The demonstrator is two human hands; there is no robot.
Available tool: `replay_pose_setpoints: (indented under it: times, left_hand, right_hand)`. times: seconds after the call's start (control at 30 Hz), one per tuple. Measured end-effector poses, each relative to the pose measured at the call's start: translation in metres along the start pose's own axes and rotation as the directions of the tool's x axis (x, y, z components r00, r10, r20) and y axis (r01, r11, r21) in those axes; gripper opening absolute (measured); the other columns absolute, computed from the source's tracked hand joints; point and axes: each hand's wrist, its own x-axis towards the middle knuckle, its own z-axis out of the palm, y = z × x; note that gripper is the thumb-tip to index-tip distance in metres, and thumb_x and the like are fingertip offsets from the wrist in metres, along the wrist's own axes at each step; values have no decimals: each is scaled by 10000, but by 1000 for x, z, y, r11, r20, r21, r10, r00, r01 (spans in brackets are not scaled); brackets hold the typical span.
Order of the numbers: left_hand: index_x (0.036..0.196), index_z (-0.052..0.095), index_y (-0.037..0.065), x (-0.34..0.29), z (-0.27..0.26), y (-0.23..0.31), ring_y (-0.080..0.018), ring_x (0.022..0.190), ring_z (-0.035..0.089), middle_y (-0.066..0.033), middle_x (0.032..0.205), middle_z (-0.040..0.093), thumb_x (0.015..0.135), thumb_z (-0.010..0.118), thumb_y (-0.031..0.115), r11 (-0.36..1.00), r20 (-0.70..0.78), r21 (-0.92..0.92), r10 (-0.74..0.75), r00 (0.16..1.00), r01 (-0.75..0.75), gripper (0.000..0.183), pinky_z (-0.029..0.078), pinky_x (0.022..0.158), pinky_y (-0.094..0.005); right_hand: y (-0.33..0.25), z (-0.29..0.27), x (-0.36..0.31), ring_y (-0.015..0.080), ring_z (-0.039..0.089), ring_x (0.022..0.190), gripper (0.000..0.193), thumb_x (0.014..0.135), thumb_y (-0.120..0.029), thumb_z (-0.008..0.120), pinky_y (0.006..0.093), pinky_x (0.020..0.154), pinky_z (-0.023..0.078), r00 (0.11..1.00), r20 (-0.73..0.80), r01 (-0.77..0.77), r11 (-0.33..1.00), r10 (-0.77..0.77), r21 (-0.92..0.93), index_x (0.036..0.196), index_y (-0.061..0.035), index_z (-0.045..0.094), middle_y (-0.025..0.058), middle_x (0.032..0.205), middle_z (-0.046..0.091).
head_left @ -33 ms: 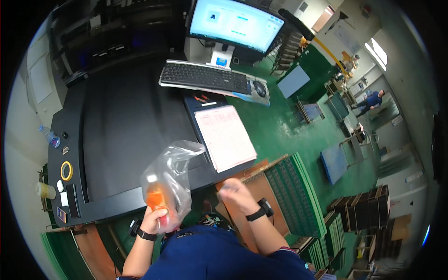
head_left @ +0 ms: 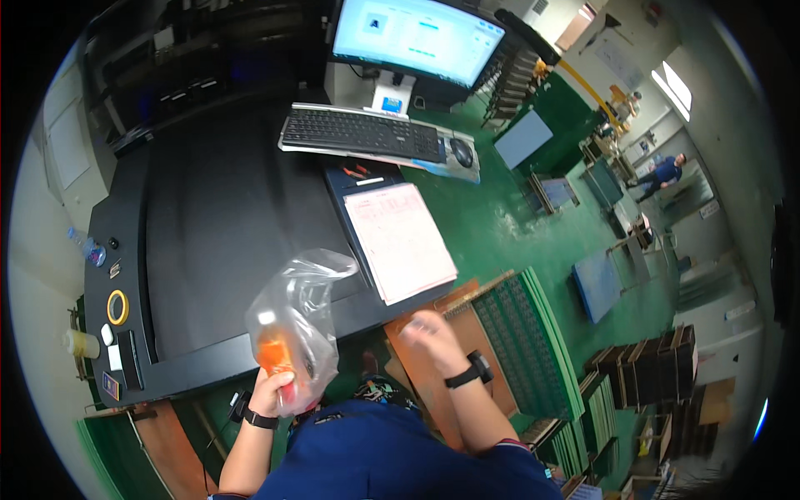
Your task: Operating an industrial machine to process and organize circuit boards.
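Note:
My left hand (head_left: 272, 392) is closed around an orange bottle (head_left: 276, 352) with a white cap, low in front of me by the desk edge. A clear plastic bag (head_left: 315, 302) surrounds the bottle, its loose end stretching up and right over the desk. My right hand (head_left: 435, 340) hangs over the brown boards just off the desk's near right corner, touching neither bag nor bottle. Its fingers look bent but are smeared by motion, so what they hold, if anything, does not show. Nearest to it lie pink-printed papers (head_left: 402, 243) on the desk.
A keyboard (head_left: 358, 135), mouse (head_left: 461, 152) and monitor (head_left: 417, 37) stand at the desk's far side. Yellow tape (head_left: 117, 307) and a water bottle (head_left: 87, 247) are at left. Green panels (head_left: 525, 346) lean at right. A person (head_left: 662, 177) is far off on the right.
My right hand has shifted slightly right, away from the bag. The scene has slid a little to the left in view; my left hand keeps hold of the bagged bottle.

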Motion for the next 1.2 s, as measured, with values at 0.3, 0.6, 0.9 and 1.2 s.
replay_pose_setpoints:
  times: [0.3, 0.6, 0.9, 1.2]
  left_hand:
    - [1269, 429, 57, 38, 12, -21, -232, 1068, 525, -86, 1185, 527, 857, 450, 593, 868, 1, -443, 249, 969, -223, 676, 436, 905, -351]
    - [1275, 422, 59, 47, 62, -30, -238, 1085, 516, -91, 1205, 515, 834, 445, 630, 892, -124, -388, 198, 972, -231, 722, 428, 920, -359]
    - [1282, 415, 61, 45, 84, -38, -243, 1102, 506, -95, 1224, 503, 812, 439, 668, 895, -162, -392, 160, 974, -212, 768, 420, 934, -366]
    - [1288, 408, 63, 56, 86, -31, -249, 1120, 497, -99, 1244, 490, 789, 433, 706, 849, 68, -524, 123, 990, -69, 814, 412, 949, -373]
  right_hand:
    - [18, -219, 88, 214, 573, 889, 419, 816, -332, 627, 335, 714, 481, 742, -624, 88, 886, 246, 455, 1131, -99, 478, 74, 1024, 557]
    - [52, -295, 192, 342, 478, 1112, 617, 809, -365, 589, 442, 895, 416, 705, -596, -30, 855, 385, 518, 1312, -89, 365, 195, 1371, 319]
    - [57, -306, 232, 363, 406, 1214, 672, 841, -352, 552, 450, 940, 382, 619, -624, -133, 847, 477, 515, 1374, -41, 288, 208, 1392, 293]
    - [-58, -105, 113, 192, 580, 906, 286, 851, -80, 520, 317, 848, 441, 894, -93, 436, 899, -438, -41, 1109, 42, 512, 130, 983, 628]
